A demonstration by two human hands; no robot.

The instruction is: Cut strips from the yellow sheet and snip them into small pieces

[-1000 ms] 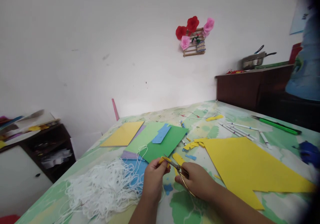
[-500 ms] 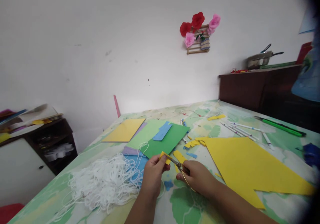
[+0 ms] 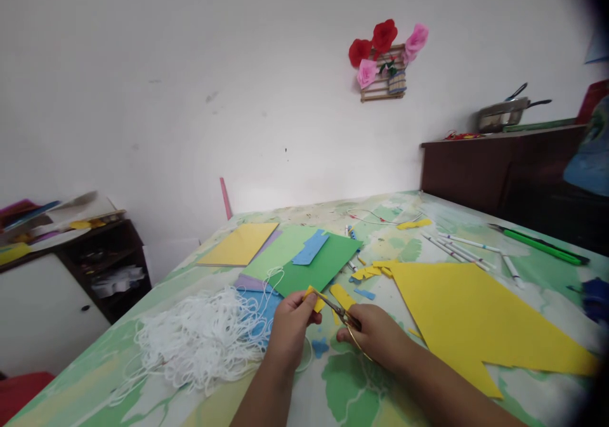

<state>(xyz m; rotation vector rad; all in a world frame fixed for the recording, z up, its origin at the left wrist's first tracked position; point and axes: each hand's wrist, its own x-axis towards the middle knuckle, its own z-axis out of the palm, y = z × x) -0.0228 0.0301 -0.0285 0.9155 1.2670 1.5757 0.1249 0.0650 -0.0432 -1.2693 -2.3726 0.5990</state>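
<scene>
My left hand (image 3: 294, 325) pinches a small piece of yellow paper (image 3: 316, 299) between thumb and fingers. My right hand (image 3: 373, 335) grips a pair of scissors (image 3: 339, 311) with gold-coloured handles. The scissor blades point left and meet the yellow piece; whether they are cutting through it is too small to tell. Behind the scissors lies a yellow paper strip (image 3: 342, 295). A small blue cut-out (image 3: 320, 348) rests on the table below the hands. To the left of my left hand spreads a tangled heap of white string (image 3: 200, 338).
Green sheets (image 3: 328, 268) carry a blue paper piece (image 3: 310, 248). A large yellow sheet (image 3: 485, 313) covers the right side, near yellow scraps (image 3: 368, 272), white marker pens (image 3: 450, 247) and a green utility knife (image 3: 542, 245). Yellow card (image 3: 238, 244) lies at the back left.
The whole view has shifted slightly, with the wall decoration and cabinets now further right. Both hands keep nearly the same pose, still holding the yellow piece and the scissors.
</scene>
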